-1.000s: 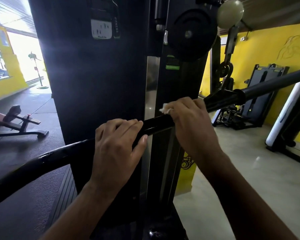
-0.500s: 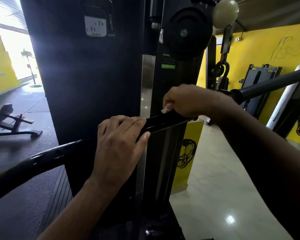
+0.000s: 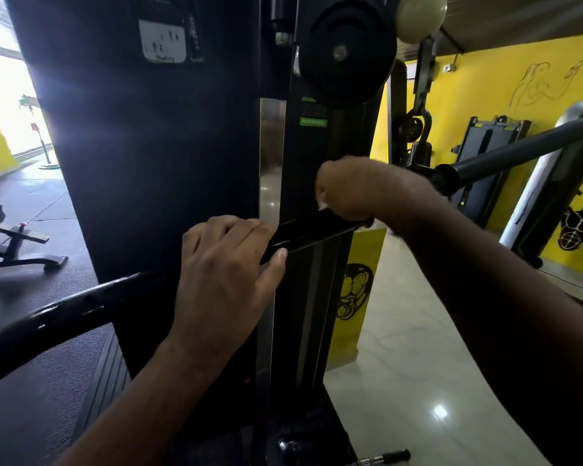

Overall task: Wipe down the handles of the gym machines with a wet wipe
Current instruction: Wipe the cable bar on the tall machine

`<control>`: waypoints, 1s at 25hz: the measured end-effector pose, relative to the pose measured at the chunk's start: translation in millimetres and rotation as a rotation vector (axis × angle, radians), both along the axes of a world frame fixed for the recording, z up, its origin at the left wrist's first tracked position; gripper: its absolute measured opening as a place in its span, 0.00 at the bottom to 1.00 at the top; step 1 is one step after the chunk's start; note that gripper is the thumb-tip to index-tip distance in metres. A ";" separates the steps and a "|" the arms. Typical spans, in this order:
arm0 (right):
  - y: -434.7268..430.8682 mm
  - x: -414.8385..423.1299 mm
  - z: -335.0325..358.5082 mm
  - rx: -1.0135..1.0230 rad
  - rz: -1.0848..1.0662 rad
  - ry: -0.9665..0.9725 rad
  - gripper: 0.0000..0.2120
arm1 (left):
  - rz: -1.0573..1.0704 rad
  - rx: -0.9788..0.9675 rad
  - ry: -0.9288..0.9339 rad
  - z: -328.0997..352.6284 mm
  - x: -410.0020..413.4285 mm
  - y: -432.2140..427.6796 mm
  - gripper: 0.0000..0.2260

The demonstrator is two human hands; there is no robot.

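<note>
Now my left hand (image 3: 226, 264) curls over the black bar (image 3: 310, 230), thumb beneath, to steady it, while just to its right my right hand (image 3: 354, 193) clamps the wet wipe (image 3: 321, 205), only a white sliver showing, around that same bar so it rubs the surface.

Blown-out window (image 3: 4, 105) glare left, dim foreground, fisheye-bent edges.
</note>
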State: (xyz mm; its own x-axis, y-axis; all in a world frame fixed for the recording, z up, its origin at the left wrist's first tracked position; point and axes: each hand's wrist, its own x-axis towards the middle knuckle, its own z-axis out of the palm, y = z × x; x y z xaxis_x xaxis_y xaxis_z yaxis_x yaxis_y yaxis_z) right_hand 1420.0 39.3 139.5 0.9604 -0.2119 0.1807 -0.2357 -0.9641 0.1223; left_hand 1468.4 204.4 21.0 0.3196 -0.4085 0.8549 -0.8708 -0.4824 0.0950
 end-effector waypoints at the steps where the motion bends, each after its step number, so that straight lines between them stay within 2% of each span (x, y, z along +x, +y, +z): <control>1: -4.3 -3.0 0.0 -0.005 -0.024 -0.008 0.08 | -0.008 0.008 -0.001 0.1 0.3 -0.3 0.14; 3: -7.6 -9.9 -1.1 0.009 0.023 -0.032 0.08 | -0.013 0.016 0.001 0.9 -0.7 -0.2 0.15; 5: -4.3 -15.5 -10.1 -0.045 0.027 -0.139 0.07 | -0.003 0.004 0.005 3.7 -0.5 -0.7 0.15; 9: 8.0 -23.8 -60.7 -0.213 0.058 -0.597 0.10 | 0.007 0.007 -0.004 9.2 2.2 -2.1 0.15; 12: 13.0 -25.3 -99.0 -0.063 0.085 -0.958 0.11 | 0.007 -0.008 0.003 8.8 1.4 -4.0 0.15; 15: 17.4 -26.9 -125.0 0.093 0.062 -1.161 0.09 | 0.007 -0.006 0.003 6.7 0.5 -5.1 0.15; 16: 22.0 -25.5 -128.2 0.220 0.058 -1.247 0.08 | 0.004 -0.005 0.006 6.4 0.9 -5.7 0.15; 18: 34.0 -17.8 -132.3 0.612 -0.006 -1.423 0.07 | -0.007 -0.002 0.019 5.4 2.1 -7.0 0.16; 20: 52.5 -9.3 -133.5 1.201 -0.126 -1.524 0.07 | -0.013 -0.011 0.032 3.7 3.0 -7.7 0.16; 22: 69.4 -2.0 -133.8 1.835 -0.148 -1.568 0.07 | -0.023 -0.016 0.040 0.9 2.4 -7.9 0.16; 23: 70.5 1.7 -131.3 2.078 -0.135 -1.567 0.07 | -0.030 -0.019 0.041 -0.2 2.4 -8.2 0.16; 25: 58.1 10.6 -121.7 2.391 -0.097 -1.476 0.11 | -0.034 -0.023 0.034 -1.2 2.6 -8.4 0.16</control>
